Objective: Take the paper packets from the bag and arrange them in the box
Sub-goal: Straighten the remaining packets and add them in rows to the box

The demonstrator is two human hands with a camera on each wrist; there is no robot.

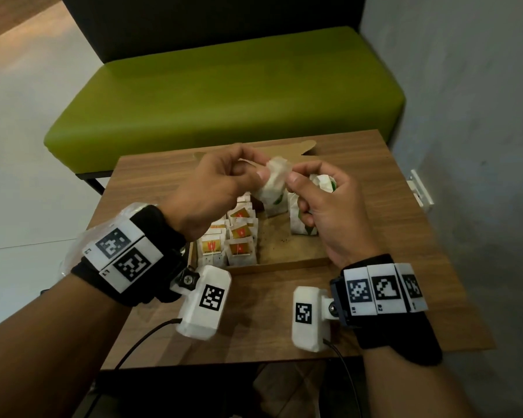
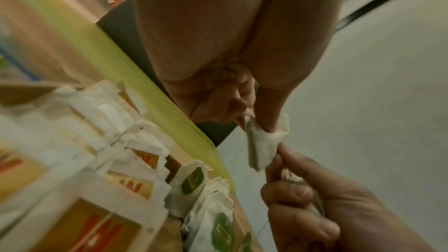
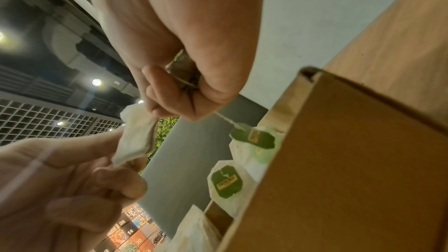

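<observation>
A white paper packet (image 1: 274, 176) hangs in the air over the cardboard box (image 1: 284, 263). My left hand (image 1: 254, 173) pinches its top corner between thumb and finger, also seen in the left wrist view (image 2: 254, 122). My right hand (image 1: 296, 179) pinches the same packet (image 2: 264, 141) from the other side and keeps more crumpled packets (image 1: 323, 182) curled in its palm. A string runs from that palm to a green tag (image 3: 254, 137). Inside the box, orange-label packets (image 1: 239, 233) stand in rows at the left and green-label packets (image 1: 302, 221) at the right.
The box sits on a small wooden table (image 1: 254, 303), its lid flap (image 1: 302, 146) open at the back. Clear plastic (image 1: 73, 251) lies under my left wrist at the table's left edge. A green bench (image 1: 224, 95) stands behind and a grey wall (image 1: 465, 146) on the right.
</observation>
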